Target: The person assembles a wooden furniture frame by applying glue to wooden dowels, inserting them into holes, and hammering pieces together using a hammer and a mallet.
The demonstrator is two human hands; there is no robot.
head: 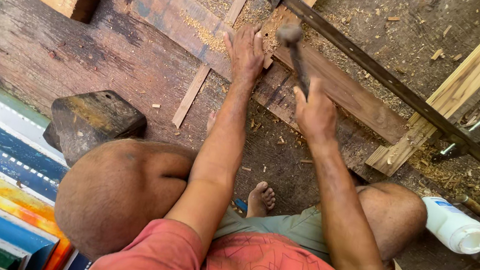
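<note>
Presses the left hand (245,50) flat on the reddish plank (349,93), fingers spread and open, palm down near the plank's middle. Grips the hammer (294,55) by its handle in the right hand (313,110), fist closed, just this side of the plank. Holds the hammer head up over the plank, right beside the left fingertips. Blurs there, so cannot tell whether the head touches the wood, nor whether a nail or peg stands under it.

As for progress, looks well into the work rather than at its start. Shows sawdust (203,31) heaped on the plank's far end and chips scattered past its near edge, which speaks for cutting or shaping already done. Shows a long dark metal bar (386,78) crossing just behind the plank and a pale wooden strip (449,90) lying to the right of the plank, under that bar. Shows a thin lath (204,84) slanting under the plank on the left. Gives no sign of any finished joint; reads as striking in hand at one spot, with the rest of the plank's length bare.

Leaves untouched a dark wooden block (95,118) well to the left of the plank and a white plastic bottle (454,223) well to its right, lying on its side by the knee.
</note>
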